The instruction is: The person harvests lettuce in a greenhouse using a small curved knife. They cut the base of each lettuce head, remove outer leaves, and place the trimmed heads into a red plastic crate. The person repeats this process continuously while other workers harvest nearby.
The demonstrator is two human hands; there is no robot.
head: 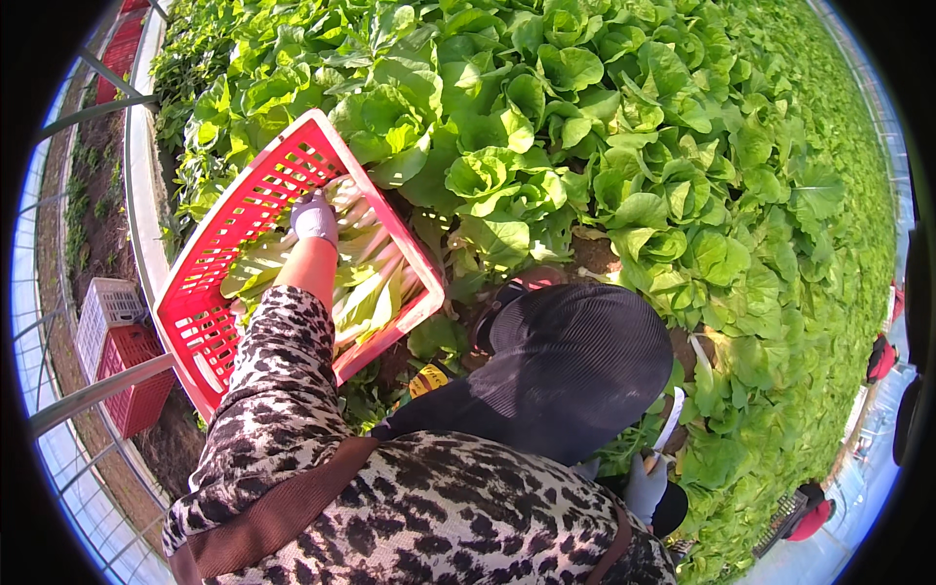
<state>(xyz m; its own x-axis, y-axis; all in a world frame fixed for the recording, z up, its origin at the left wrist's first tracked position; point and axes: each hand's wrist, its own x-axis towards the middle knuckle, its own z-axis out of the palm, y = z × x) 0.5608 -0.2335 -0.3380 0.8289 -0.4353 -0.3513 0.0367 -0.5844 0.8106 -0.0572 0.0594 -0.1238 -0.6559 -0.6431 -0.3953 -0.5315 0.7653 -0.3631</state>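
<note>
My left hand, in a light knit glove, reaches into a red plastic crate and rests on cut leafy greens with pale stems. Whether its fingers grip a stem cannot be told. The crate stands tilted in view at the left, its inner wall slotted. At the lower right my right hand, in a grey glove, is closed around the wooden handle of a knife. The blade points up and away from me, beside my bent knee.
Dense rows of leafy green plants spread ahead and to the right. Metal frame tubes and a pale kerb run along the left, with stacked crates beyond. Other people are at the far right.
</note>
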